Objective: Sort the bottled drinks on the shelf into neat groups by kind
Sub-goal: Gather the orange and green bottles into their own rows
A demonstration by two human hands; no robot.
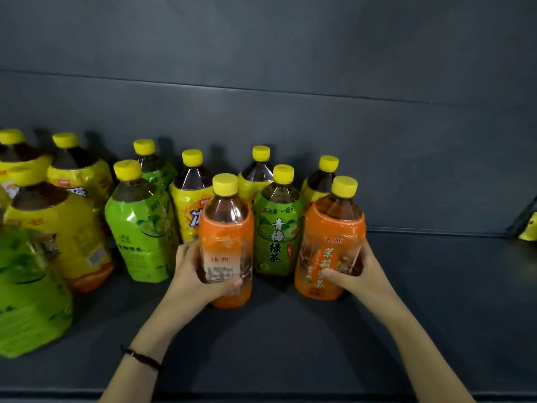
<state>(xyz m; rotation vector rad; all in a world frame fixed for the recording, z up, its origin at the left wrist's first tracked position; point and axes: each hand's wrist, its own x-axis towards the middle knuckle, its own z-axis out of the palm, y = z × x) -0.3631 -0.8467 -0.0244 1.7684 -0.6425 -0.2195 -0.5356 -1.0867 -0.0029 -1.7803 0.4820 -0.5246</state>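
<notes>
Left hand (193, 279) is clamping one orange-label tea bottle (226, 242), right hand (359, 274) the other orange-label tea bottle (329, 242); probably pairing them, green-label bottle (276, 228) standing between.

Shop shelf stocked with bottled drinks.

Looks like a store or stockroom display: a deep, dark grey metal shelf (436, 286) with a matching back panel (290, 53) behind. Crowded with many same-shaped tea bottles, all yellow-capped and in printed shrink labels of three kinds: orange bottles (226, 242), green bottles (276, 228) and yellow bottles (189, 210). Several of each kind standing side by side and in rows, as with goods for sale. Edge of another yellow package (527, 228) at far right.
</notes>
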